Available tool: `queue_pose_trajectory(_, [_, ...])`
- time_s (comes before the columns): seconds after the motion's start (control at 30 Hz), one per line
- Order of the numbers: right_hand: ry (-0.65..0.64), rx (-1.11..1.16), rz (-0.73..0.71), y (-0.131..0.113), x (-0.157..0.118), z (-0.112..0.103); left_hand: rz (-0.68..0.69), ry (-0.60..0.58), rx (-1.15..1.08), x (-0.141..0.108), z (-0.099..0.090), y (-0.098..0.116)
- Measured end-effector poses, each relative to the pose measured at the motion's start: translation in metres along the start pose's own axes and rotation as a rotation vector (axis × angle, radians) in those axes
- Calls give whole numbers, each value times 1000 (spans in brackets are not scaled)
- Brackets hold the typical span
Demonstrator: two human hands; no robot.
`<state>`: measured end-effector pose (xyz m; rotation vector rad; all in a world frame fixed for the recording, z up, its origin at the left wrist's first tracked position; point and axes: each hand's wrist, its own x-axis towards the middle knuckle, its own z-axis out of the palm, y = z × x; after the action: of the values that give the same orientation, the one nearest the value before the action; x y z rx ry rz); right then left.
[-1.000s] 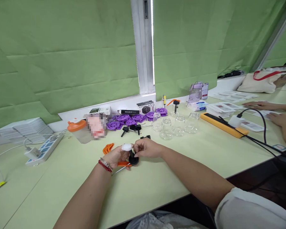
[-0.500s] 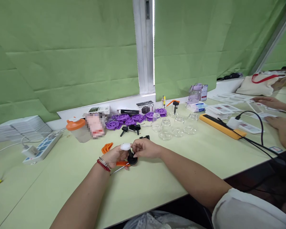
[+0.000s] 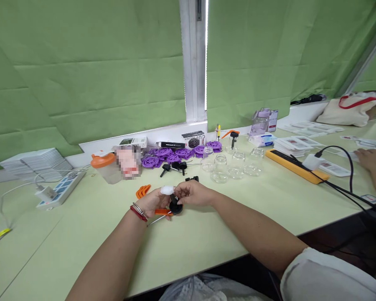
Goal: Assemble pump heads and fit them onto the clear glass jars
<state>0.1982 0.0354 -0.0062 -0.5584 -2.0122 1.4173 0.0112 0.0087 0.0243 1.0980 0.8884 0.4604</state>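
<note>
My left hand (image 3: 155,202) is closed around a black round lid with an upright stem (image 3: 176,207). Its thumb carries a white covering. An orange crank handle (image 3: 163,212) and a thin metal rod (image 3: 156,220) stick out beside the lid under that hand. My right hand (image 3: 192,193) pinches at the stem, its fingertips touching the black part; whether a small piece lies between them is hidden. Just behind the hands are loose orange handles (image 3: 143,191) and small black pieces (image 3: 192,179).
Purple wheel-like parts (image 3: 166,153) and black stemmed parts (image 3: 165,169) lie farther back. Several glass jars (image 3: 220,170) stand to their right, near a jar with a black lid (image 3: 234,140). A yellow power strip (image 3: 296,166) and another person's hand (image 3: 374,166) are at right.
The view has shifted slightly, so the table appears a little farther right. Both my hands keep their hold on the black lid. One of the other person's hands has moved back toward the bag.
</note>
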Motion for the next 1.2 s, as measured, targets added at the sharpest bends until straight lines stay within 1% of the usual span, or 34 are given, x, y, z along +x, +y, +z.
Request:
queue_pose_trajectory(0.2, [-1,-23,21,0,-1,-1,6,-39,-10,0,0,0])
queue_pose_trajectory(0.6, [32,-39,38,-3,0,0,4,-19,-14,-1,2,3])
queue_pose_trajectory(0.8, [39,-8,52,-1,0,0,-5,-41,-5,0,2,3])
queue_pose_trajectory(1.0, [50,-15,27,-1,0,1,7,-64,-12,1,-1,0])
queue_pose_trajectory(1.2, [56,14,56,-5,0,2,6,-72,-16,1,-1,1])
